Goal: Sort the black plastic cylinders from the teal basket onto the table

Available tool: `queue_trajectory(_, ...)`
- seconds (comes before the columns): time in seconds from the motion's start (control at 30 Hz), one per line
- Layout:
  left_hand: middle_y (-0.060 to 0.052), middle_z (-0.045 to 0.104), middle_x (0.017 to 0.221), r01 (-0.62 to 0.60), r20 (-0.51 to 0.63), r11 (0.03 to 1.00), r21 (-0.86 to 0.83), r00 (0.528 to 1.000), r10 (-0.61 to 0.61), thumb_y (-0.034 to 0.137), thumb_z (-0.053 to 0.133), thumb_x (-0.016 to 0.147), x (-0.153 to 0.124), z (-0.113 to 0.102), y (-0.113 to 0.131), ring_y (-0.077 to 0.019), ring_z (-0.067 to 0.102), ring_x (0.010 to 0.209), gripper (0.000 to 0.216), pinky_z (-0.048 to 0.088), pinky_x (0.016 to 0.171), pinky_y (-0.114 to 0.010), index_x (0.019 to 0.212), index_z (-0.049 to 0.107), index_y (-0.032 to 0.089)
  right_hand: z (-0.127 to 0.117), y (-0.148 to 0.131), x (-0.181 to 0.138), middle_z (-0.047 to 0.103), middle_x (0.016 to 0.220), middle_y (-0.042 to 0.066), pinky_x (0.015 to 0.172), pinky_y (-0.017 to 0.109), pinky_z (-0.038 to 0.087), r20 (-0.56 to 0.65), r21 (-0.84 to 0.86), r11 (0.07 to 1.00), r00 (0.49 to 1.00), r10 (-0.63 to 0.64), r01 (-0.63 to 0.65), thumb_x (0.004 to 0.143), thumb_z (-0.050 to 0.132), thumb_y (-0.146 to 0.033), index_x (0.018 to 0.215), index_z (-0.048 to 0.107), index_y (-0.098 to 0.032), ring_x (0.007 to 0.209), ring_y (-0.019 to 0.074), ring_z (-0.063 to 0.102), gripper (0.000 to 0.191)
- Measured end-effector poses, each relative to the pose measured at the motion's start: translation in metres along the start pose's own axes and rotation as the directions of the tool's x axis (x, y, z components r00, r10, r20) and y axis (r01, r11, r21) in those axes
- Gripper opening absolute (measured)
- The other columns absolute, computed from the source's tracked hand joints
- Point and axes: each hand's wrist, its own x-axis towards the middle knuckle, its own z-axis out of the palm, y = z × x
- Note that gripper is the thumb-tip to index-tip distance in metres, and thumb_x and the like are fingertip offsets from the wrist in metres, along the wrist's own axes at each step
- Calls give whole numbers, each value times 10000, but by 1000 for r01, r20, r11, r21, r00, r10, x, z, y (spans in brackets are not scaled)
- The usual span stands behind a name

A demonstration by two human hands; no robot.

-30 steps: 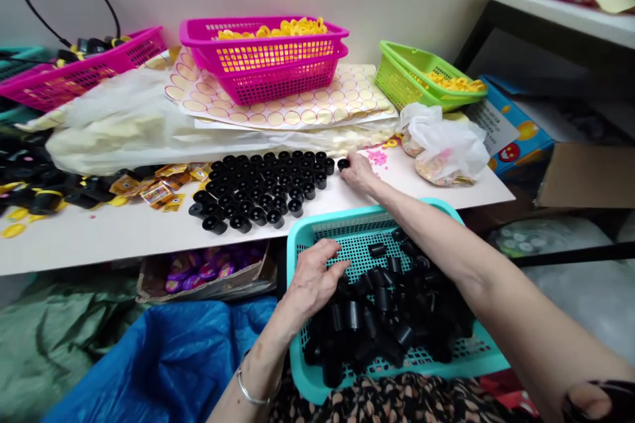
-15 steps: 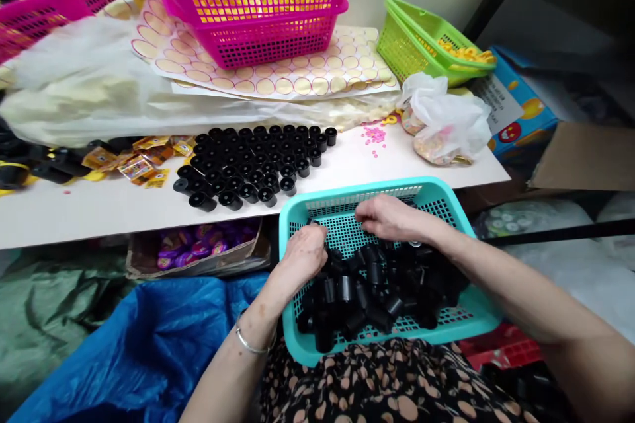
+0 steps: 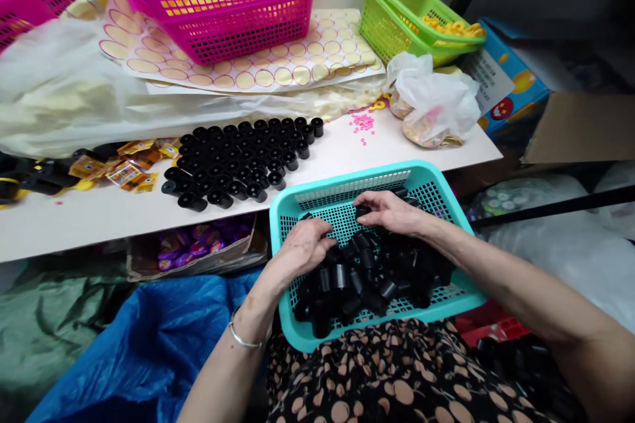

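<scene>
A turquoise plastic basket (image 3: pixel 278 264) rests against the patterned clothing at my front, with many loose black plastic cylinders (image 3: pixel 341 276) heaped inside. My right hand (image 3: pixel 389 211) is over the far part of the basket, thumb and fingers closed around one black cylinder (image 3: pixel 363 210). At the basket's left side, my left hand (image 3: pixel 308 243) has its fingers bent down over the pile; what lies under them is hidden. On the white table (image 3: pixel 337 162) ahead, several rows of black cylinders (image 3: pixel 233 158) stand upright, packed close together.
Magenta baskets (image 3: pixel 248 39) and green baskets (image 3: pixel 397 33) with yellow pieces stand at the back. Small orange packets (image 3: pixel 126 172), pink beads (image 3: pixel 364 122) and a knotted plastic bag (image 3: pixel 436 106) lie on the table. Below are a carton of purple items (image 3: pixel 198 244) and blue sheeting (image 3: pixel 149 337).
My right hand now shows a black cylinder between its fingers. My left hand has shifted slightly right over the pile. The whole view has moved a little.
</scene>
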Motion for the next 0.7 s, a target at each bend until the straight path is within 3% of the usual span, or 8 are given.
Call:
queue_trajectory(0.07, -41, 601, 861, -119, 67, 992, -43, 990, 121, 271, 540, 788, -4, 1, 0, -182, 533, 835, 132, 405, 747, -289, 837, 621, 179, 2, 0, -6, 547, 703, -26, 567, 239, 379, -33, 252, 966, 997, 71, -60, 705, 671, -271, 930, 567, -155, 599, 85, 475, 274)
queue_trajectory(0.13, -49, 589, 912, -171, 112, 985, 14, 979, 169, 252, 544, 778, -5, 5, 4, -195, 510, 891, 134, 401, 799, -310, 863, 618, 179, 4, 1, -13, 535, 687, -35, 507, 214, 350, -69, 390, 916, 989, 131, -94, 668, 721, -299, 893, 573, -149, 550, 62, 447, 309)
queue_trajectory(0.23, -73, 569, 979, -119, 143, 979, 166, 985, 95, 267, 495, 801, -2, 15, 15, -225, 476, 929, 161, 384, 842, -375, 850, 620, 177, 6, 4, -23, 512, 626, -50, 440, 186, 324, -75, 524, 838, 971, 225, -153, 636, 766, -300, 889, 569, -142, 485, 42, 429, 358)
queue_trajectory(0.33, -110, 550, 1020, -17, 171, 959, 283, 985, -33, 270, 435, 816, 5, 24, 27, -269, 446, 985, 221, 367, 853, -452, 801, 625, 157, 9, 5, -34, 547, 668, -35, 458, 170, 395, -52, 633, 754, 962, 270, -177, 613, 788, -250, 895, 567, -143, 525, 53, 516, 374)
queue_trajectory(0.43, -125, 547, 1030, 25, 159, 950, 311, 984, -78, 213, 441, 760, 10, 25, 30, -294, 427, 1014, 186, 360, 839, -481, 759, 613, 140, 13, 5, -45, 579, 738, -17, 506, 176, 464, -56, 710, 688, 961, 271, -152, 603, 793, -218, 897, 573, -149, 586, 71, 577, 373)
queue_trajectory(0.5, -104, 558, 1000, 39, 122, 974, 223, 990, -68, 194, 454, 730, 10, 19, 26, -272, 435, 989, 150, 368, 828, -446, 713, 596, 146, 17, 6, -52, 590, 732, -15, 522, 177, 479, -70, 741, 659, 960, 270, -131, 619, 785, -214, 911, 577, -151, 593, 74, 588, 364)
queue_trajectory(0.6, -59, 576, 881, 37, 56, 997, -61, 998, -34, 176, 496, 695, 5, 6, 15, -212, 467, 910, 91, 378, 818, -363, 648, 569, 150, 22, 7, -58, 600, 726, -17, 544, 175, 485, -121, 769, 636, 963, 241, -63, 638, 775, -207, 943, 581, -158, 611, 75, 596, 364)
queue_trajectory(0.7, -16, 574, 767, 76, 40, 897, -436, 997, -64, 192, 546, 686, -3, -1, 9, -149, 492, 743, 79, 392, 689, -283, 727, 598, 148, 27, 8, -60, 603, 751, -17, 573, 182, 492, -150, 782, 623, 971, 188, 0, 653, 767, -207, 966, 586, -166, 650, 80, 602, 364)
